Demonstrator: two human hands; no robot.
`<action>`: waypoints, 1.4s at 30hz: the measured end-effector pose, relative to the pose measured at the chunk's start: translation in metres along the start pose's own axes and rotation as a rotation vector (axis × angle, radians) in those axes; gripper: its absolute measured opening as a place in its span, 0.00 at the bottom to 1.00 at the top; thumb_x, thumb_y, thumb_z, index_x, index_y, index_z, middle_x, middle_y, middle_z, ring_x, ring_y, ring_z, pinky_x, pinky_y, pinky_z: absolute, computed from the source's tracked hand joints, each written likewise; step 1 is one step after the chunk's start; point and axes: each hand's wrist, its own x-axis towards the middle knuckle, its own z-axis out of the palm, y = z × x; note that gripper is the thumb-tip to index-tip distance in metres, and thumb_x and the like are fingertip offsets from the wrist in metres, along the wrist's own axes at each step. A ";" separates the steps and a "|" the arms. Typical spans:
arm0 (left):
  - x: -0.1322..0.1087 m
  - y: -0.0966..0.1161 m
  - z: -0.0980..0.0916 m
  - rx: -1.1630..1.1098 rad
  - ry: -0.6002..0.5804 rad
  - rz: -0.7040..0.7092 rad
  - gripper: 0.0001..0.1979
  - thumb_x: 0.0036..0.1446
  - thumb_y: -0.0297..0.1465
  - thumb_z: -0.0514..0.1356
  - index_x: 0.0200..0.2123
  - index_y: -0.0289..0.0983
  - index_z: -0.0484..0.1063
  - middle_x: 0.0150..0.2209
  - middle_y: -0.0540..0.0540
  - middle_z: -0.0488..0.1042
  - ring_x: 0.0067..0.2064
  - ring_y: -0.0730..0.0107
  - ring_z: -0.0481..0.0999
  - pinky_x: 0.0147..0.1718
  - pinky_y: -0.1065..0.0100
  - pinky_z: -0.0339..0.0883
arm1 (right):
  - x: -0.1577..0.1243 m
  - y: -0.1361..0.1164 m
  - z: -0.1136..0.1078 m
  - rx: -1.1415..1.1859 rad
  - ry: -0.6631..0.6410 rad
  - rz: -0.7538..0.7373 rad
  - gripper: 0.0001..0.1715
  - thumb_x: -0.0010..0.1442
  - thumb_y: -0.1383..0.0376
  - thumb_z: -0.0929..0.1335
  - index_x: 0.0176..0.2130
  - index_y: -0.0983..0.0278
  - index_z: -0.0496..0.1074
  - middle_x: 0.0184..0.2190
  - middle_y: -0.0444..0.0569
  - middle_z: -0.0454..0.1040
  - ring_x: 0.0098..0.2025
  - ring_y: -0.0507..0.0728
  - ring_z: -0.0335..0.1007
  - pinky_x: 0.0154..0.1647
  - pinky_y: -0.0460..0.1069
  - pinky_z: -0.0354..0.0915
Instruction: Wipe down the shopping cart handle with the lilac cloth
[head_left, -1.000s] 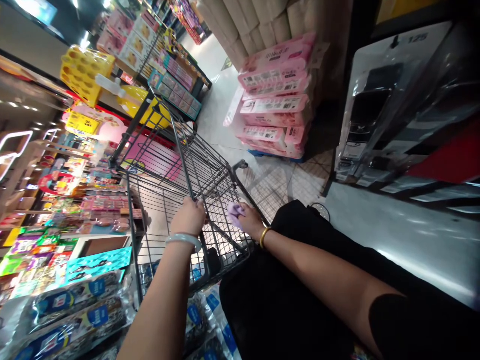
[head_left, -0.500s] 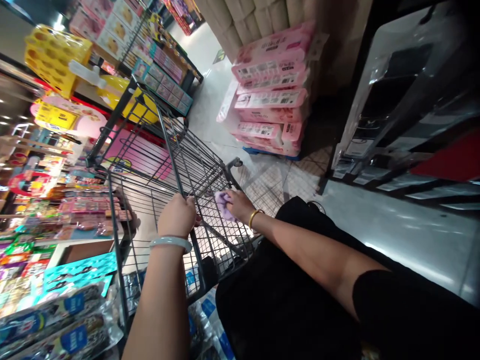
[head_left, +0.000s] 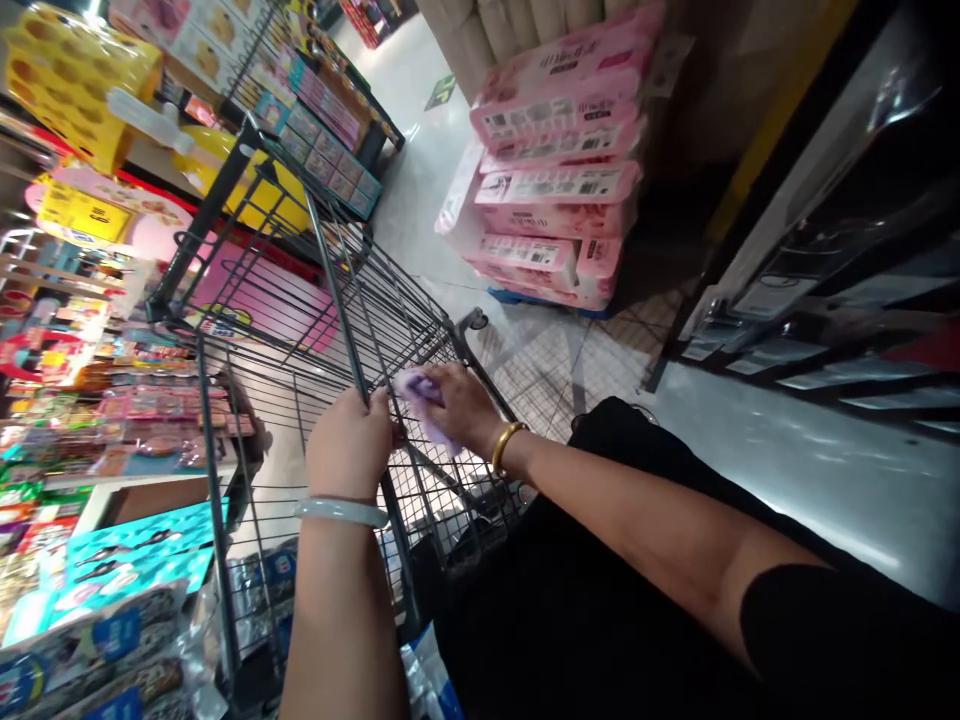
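We note the change over the last second: our right hand (head_left: 466, 408), fingers closed on a bunched purple cloth (head_left: 421, 388), has moved in towards our left hand (head_left: 346, 445). The cloth now lies just beside those knuckles, over the mesh of the cart (head_left: 208, 430); contact with the rail (head_left: 339, 300) we cannot confirm. The left hand remains clenched round that rail. Our reading: the cloth work has shifted closer to the rail.
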 end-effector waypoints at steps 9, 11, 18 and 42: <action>0.009 0.002 0.005 -0.064 -0.001 -0.023 0.18 0.65 0.42 0.51 0.36 0.38 0.74 0.28 0.43 0.78 0.38 0.53 0.80 0.38 0.60 0.71 | 0.030 -0.003 -0.017 -0.062 -0.028 -0.021 0.13 0.63 0.61 0.68 0.48 0.60 0.70 0.42 0.49 0.75 0.44 0.58 0.72 0.47 0.53 0.71; 0.009 0.004 0.003 -0.067 0.009 0.008 0.18 0.66 0.40 0.50 0.35 0.37 0.75 0.30 0.43 0.78 0.39 0.53 0.80 0.40 0.60 0.71 | 0.035 -0.018 -0.012 0.058 0.066 -0.146 0.16 0.64 0.61 0.67 0.51 0.59 0.68 0.47 0.47 0.74 0.50 0.57 0.71 0.54 0.55 0.70; 0.010 0.005 0.001 -0.121 0.008 0.009 0.16 0.67 0.40 0.51 0.35 0.37 0.73 0.32 0.42 0.78 0.38 0.56 0.78 0.39 0.60 0.70 | 0.043 0.033 0.002 0.002 -0.004 0.098 0.22 0.55 0.70 0.68 0.51 0.62 0.69 0.46 0.53 0.73 0.51 0.62 0.70 0.59 0.60 0.66; 0.028 -0.007 0.001 -0.252 -0.037 0.140 0.17 0.65 0.45 0.51 0.36 0.39 0.72 0.27 0.45 0.77 0.31 0.61 0.78 0.28 0.65 0.70 | 0.065 0.041 0.014 0.133 0.221 -0.057 0.22 0.57 0.67 0.67 0.52 0.61 0.70 0.49 0.52 0.73 0.52 0.59 0.70 0.58 0.55 0.68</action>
